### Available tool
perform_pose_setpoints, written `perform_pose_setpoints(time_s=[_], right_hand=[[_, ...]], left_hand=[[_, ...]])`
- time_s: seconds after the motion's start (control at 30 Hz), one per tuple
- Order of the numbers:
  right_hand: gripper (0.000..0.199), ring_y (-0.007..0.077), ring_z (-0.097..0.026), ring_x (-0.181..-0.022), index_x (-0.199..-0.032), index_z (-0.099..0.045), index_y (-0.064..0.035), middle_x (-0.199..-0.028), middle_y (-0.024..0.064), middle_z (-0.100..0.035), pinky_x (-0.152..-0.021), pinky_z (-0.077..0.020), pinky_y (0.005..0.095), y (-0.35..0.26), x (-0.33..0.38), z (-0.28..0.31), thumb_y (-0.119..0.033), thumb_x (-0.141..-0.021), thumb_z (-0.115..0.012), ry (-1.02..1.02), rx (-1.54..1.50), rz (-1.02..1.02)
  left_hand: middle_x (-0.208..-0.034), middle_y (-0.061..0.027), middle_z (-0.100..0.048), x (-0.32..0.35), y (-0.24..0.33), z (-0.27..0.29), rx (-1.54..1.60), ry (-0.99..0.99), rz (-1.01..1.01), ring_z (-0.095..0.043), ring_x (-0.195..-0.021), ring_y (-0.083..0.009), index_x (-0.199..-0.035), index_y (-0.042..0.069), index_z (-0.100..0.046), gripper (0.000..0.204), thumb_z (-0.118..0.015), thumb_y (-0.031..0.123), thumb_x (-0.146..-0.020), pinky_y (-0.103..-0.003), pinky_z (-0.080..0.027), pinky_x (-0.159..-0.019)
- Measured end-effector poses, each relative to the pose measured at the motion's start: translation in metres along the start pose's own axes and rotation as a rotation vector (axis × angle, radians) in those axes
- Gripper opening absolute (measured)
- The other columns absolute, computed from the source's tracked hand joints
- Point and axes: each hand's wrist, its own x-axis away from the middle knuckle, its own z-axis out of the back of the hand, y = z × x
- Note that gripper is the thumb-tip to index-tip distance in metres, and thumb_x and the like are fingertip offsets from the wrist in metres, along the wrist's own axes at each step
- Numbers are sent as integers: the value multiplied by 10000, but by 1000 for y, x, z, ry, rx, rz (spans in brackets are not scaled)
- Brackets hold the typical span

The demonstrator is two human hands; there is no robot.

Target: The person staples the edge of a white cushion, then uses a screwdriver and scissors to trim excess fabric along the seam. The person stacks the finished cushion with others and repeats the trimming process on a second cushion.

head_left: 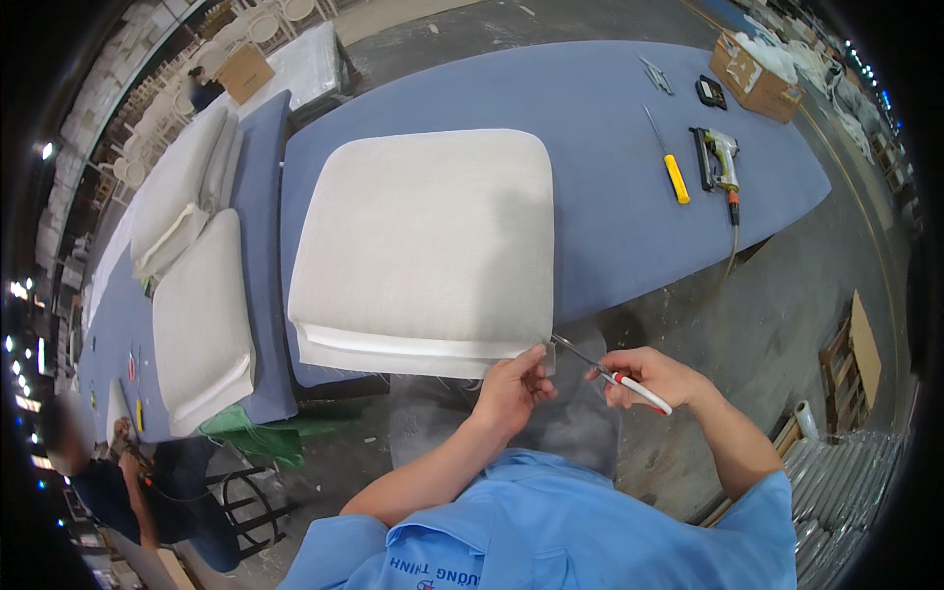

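A cream cushion (423, 221) with rounded far corners lies on the blue padded table in front of me. Along its near edge hangs a white fabric flap (413, 356) with frayed threads. My left hand (513, 391) is closed on the flap near its right end, thumb and fingers pinched together. In my right hand (644, 378) is a slim metal tool (637, 389) with a white-and-red handle. Its thin tip points at the cushion's near right corner, close to my left fingertips. Whether it is scissors or a single-shaft tool is hard to make out.
On the blue table (610, 256) lie a yellow-handled screwdriver-like tool (676, 179), an air staple gun (726, 162) with a hose, a small black case (710, 92) and a cardboard box (755, 79). Finished-looking cushions (202, 315) rest on the left table. A co-worker (147, 482) sits lower left.
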Motion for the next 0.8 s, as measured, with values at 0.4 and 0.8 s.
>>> perform_pose_setpoints(time_s=[0.4, 0.8], right_hand=[[447, 86, -592, -675, -1290, -677, -74, -828, 8, -676, -592, -488, 271, -38, -3, 15, -398, -983, -695, -166, 382, -171], [384, 84, -617, -704, -1271, -691, -45, -850, 20, -695, -642, -502, 263, -73, -22, 27, -277, -965, -693, -233, 441, -321]], left_hand=[[-711, -19, -566, 22, 8, 17, -61, 94, -25, -592, -648, -190, -913, 46, -647, 171, -708, 189, -985, -389, -544, -705], [-690, -11, -573, 21, 8, 21, -5, -48, 63, -635, -664, -213, -856, 88, -626, 230, -648, 260, -1008, -402, -542, -725]])
